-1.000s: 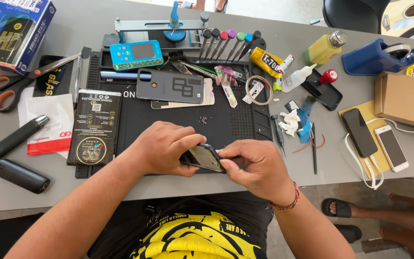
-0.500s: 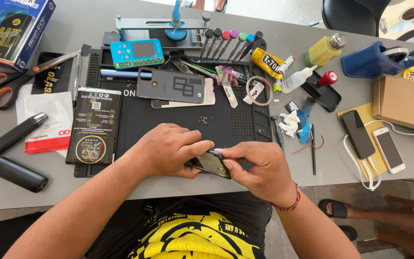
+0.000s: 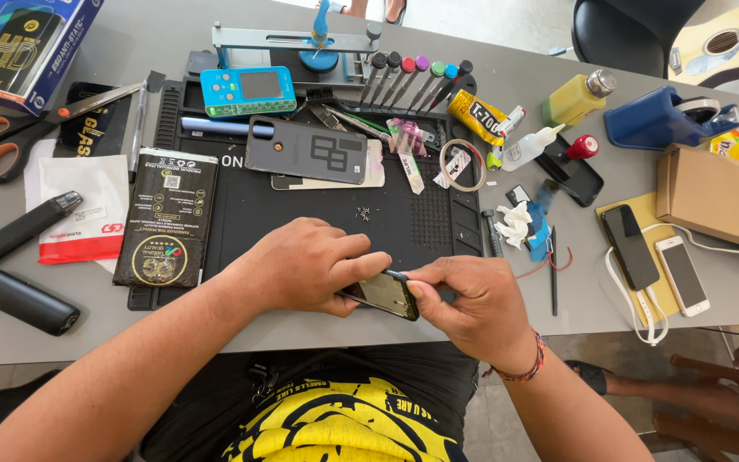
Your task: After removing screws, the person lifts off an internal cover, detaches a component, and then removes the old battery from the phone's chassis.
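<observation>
Hands meet at the near edge of a black work mat (image 3: 301, 214), at about six o'clock on the grey table (image 3: 583, 291). The left hand (image 3: 301, 265) covers the left part of a small dark phone (image 3: 384, 293), fingers curled over it and the thumb tip pressed on its upper edge. The right hand (image 3: 472, 304) pinches the phone's right end, thumb and forefinger closed together on the corner, the other fingers folded under. The phone lies tilted, held just above the mat's front rim and the table edge.

At twelve o'clock from the hands, a grey phone back cover (image 3: 305, 150) rests on the mat, with a few tiny screws (image 3: 363, 212) scattered between it and the hands. Beyond it sits a blue handheld tester (image 3: 247, 91) and a row of screwdrivers with coloured caps (image 3: 412, 77). At ten o'clock a black packet with a gold seal (image 3: 168, 218) overlaps the mat's left edge; farther out lie orange-handled scissors (image 3: 10, 141) and two dark cylinders (image 3: 19, 265). At two o'clock stand a yellow glue tube (image 3: 476, 111) and a roll of tape (image 3: 462, 164). At three o'clock a black phone (image 3: 629, 246) and a white phone (image 3: 682, 274) lie side by side, near a cardboard box (image 3: 716, 197).
</observation>
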